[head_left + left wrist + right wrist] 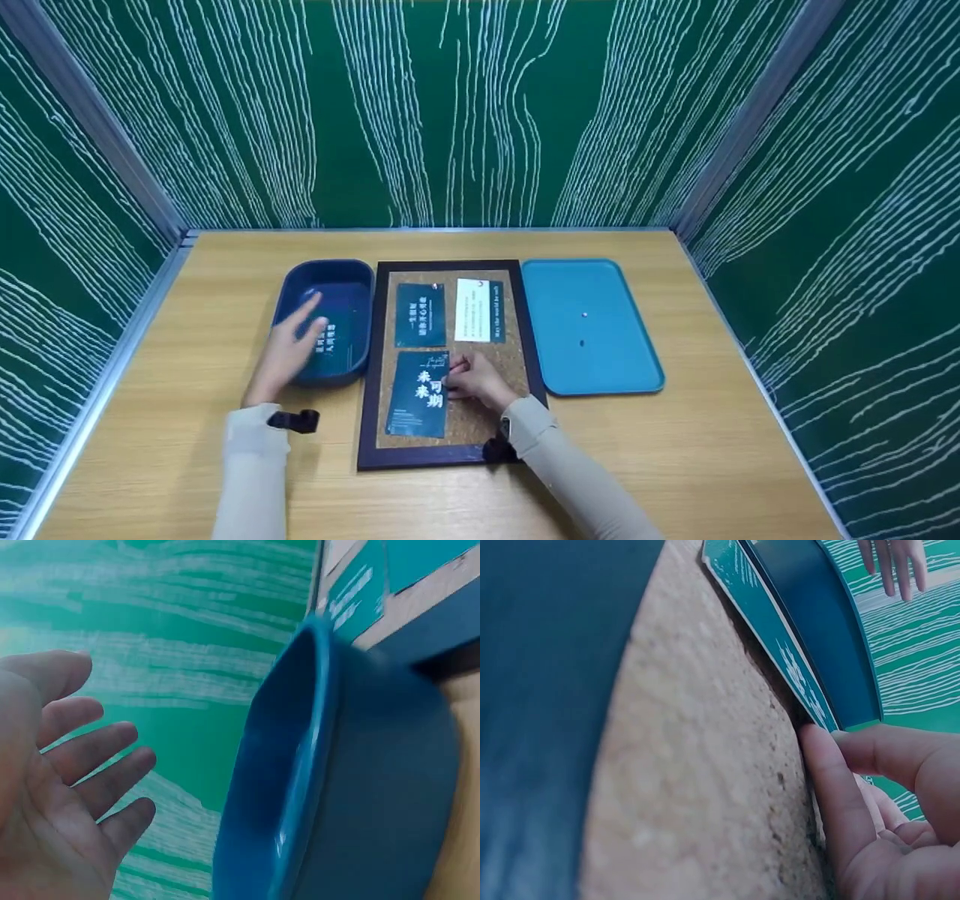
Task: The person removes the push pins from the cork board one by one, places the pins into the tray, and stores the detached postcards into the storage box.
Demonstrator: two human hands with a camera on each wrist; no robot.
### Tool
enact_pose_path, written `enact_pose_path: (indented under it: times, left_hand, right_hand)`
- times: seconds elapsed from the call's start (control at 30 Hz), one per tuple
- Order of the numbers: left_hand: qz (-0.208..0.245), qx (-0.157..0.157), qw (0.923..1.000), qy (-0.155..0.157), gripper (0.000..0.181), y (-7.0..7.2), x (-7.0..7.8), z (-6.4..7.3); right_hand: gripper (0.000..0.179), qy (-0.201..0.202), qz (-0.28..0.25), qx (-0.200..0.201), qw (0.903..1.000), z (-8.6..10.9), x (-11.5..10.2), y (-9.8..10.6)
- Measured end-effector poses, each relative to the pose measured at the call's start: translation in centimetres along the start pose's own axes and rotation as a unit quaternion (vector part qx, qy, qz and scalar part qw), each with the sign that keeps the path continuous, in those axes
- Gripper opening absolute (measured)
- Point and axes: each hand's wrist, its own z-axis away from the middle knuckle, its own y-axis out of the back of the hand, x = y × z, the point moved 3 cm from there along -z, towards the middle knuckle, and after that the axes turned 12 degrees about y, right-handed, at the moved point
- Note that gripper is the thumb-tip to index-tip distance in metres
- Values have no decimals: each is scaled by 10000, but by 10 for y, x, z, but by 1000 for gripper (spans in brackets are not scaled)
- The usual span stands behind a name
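My right hand (481, 381) pinches the right edge of a dark green card (416, 409) with white characters, at the lower left of a framed cork board (480, 431). In the right wrist view, thumb and finger meet at the rim of this card (780, 652), which stands slightly off the cork. My left hand (286, 351) hovers over a dark blue bin (279, 307), fingers spread and holding nothing; the left wrist view shows the hand (67, 787) beside the bin's wall (390, 765). Another green card (330, 346) lies inside that bin, partly hidden by the hand.
Two more cards are fixed along the board's top: a green one (420, 315) and a white-and-green one (474, 311), each with a pin near its top. A light blue tray (600, 367) to the right holds two tiny items, apparently pins. Green patterned panels (465, 112) enclose the table.
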Motion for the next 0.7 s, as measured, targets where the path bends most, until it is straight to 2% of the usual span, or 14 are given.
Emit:
enact_pose_path:
  times: [0.1, 0.17, 0.3, 0.4, 0.5, 0.57, 0.63, 0.7]
  left_hand:
    - [532, 232, 9981, 224, 53, 15, -14, -3]
    - [799, 353, 9949, 496, 54, 24, -22, -3]
    - [1463, 560, 9812, 1127, 57, 35, -38, -1]
    - [1900, 794, 9681, 1426, 57, 40, -51, -1]
    - [2809, 813, 9455, 1432, 60, 40, -62, -3]
    - [3543, 692, 9218, 1414, 62, 38, -69, -3]
    - [4296, 535, 8909, 1377, 63, 35, -75, -5]
    - [4625, 478, 8736, 1438, 62, 32, -79, -6]
  right_hand:
    - [21, 4, -67, -14, 10000, 0, 0, 0]
    - [22, -19, -129, -14, 9999, 0, 1, 0]
    - [22, -51, -188, 35, 9998, 1, 1, 0]
    - [22, -50, -160, 48, 9998, 2, 0, 0]
    - [21, -21, -150, 20, 9999, 2, 1, 1]
    - [22, -10, -165, 0, 9999, 2, 2, 1]
    - [22, 7, -176, -23, 9998, 2, 2, 1]
    - [22, 17, -158, -19, 9999, 2, 2, 1]
